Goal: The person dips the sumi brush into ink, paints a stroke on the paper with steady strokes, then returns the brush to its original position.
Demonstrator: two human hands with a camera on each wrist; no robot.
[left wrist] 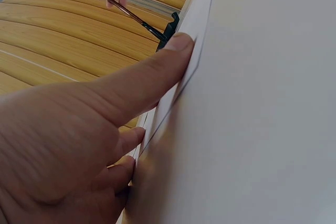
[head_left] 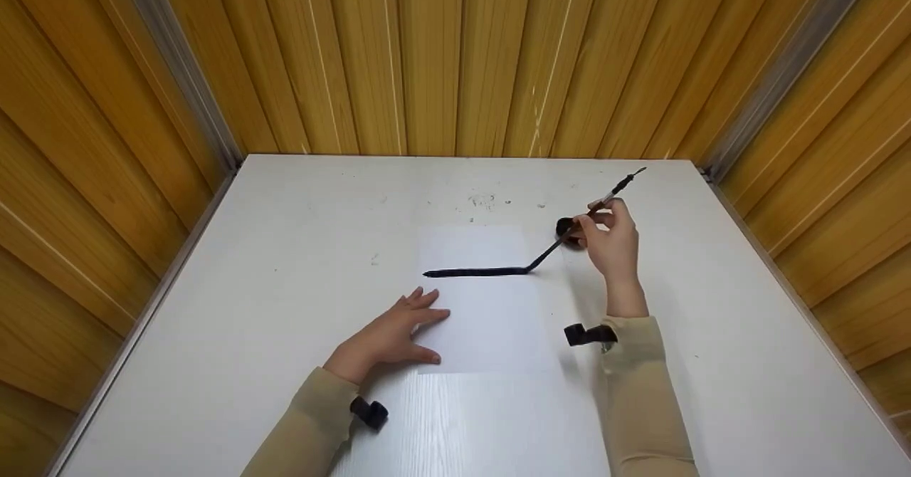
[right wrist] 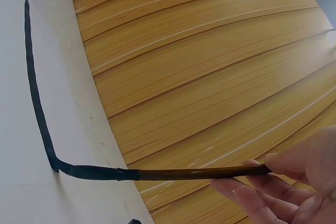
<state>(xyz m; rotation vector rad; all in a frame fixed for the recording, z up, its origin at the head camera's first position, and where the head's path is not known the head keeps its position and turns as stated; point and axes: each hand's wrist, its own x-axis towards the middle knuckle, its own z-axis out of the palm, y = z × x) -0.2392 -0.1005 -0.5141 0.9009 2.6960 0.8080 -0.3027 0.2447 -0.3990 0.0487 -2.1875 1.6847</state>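
My right hand (head_left: 613,249) pinches a writing brush (head_left: 549,250) by its brown handle, which slants up to the right. The bent, black-inked bristles press on a sheet of white paper (head_left: 495,331), at the right end of a long, straight black stroke (head_left: 475,273). Seen from the right wrist, the bristles (right wrist: 86,172) bend sharply where they meet this line. With fingers spread, my left hand (head_left: 398,331) rests at the left edge of the sheet, below the stroke's left end. Its thumb (left wrist: 157,72) lies along the paper's near corner in the left wrist view.
A small round black ink pot (head_left: 564,226) stands beyond the sheet's right edge, partly hidden by the right hand. The white table (head_left: 213,349) has dark specks (head_left: 482,200) toward its back. Wood-patterned panels (head_left: 427,57) enclose it at the back and sides.
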